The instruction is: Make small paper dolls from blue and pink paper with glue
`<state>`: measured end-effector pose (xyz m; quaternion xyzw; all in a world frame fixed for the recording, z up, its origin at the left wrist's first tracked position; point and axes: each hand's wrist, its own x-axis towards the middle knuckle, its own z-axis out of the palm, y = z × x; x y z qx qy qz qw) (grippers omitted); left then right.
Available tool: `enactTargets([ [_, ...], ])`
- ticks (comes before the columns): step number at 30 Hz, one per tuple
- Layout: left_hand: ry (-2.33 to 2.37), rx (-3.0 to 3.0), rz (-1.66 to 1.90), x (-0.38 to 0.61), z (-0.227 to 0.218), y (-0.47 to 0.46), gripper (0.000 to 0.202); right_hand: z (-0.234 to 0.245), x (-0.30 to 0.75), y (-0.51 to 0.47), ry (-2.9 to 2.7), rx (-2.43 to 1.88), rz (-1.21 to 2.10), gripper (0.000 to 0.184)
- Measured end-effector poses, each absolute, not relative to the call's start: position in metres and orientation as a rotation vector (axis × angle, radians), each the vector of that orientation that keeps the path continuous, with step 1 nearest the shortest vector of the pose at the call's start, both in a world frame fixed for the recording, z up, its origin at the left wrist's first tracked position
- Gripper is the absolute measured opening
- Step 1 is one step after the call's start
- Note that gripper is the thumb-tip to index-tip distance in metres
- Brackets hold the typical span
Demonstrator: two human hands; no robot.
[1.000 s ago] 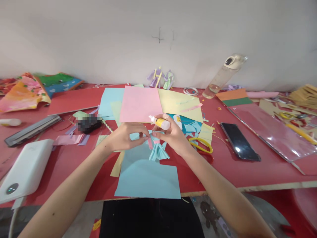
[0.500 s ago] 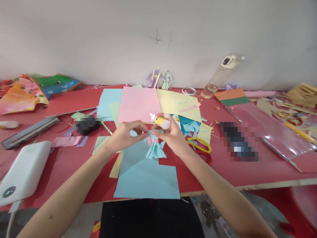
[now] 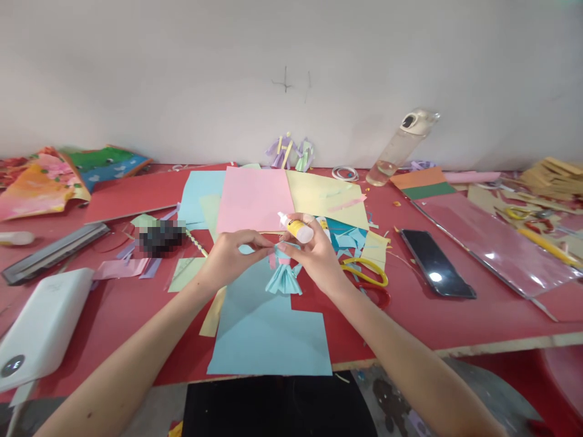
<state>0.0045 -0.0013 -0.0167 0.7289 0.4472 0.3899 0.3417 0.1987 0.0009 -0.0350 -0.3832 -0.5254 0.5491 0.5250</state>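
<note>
A small pleated light-blue paper dress (image 3: 283,278) with a pink band hangs between my two hands above the red table (image 3: 455,315). My left hand (image 3: 232,255) pinches its top from the left, fingers closed. My right hand (image 3: 314,252) pinches the same top from the right and also grips a small glue bottle (image 3: 297,227) with a yellow label, nozzle pointing left. Beneath the hands lies a large light-blue paper sheet (image 3: 268,331).
Pink (image 3: 252,197), yellow (image 3: 325,194) and blue sheets lie behind the hands. Yellow-handled scissors (image 3: 367,273) and a black phone (image 3: 432,264) are to the right, a tilted clear bottle (image 3: 396,149) at the wall. A white device (image 3: 43,328) and paper scraps sit left.
Both hands kept their pinch on the paper dress and stayed close together. The view tilted slightly, so everything sits a little lower in the picture.
</note>
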Motion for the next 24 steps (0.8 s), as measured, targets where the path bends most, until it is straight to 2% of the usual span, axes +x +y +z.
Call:
enactTargets([
  [18, 1.213, 1.945, 0.988, -0.0002, -0.0159, -0.0004, 0.009, -0.0339, 0.1976, -0.0025, -1.279, -0.935, 1.317, 0.047],
  [24, 1.100, 2.064, 1.055, -0.0013, -0.0181, 0.0006, 0.011, -0.0342, 0.1965, -0.0034, -1.254, -0.944, 1.316, 0.047],
])
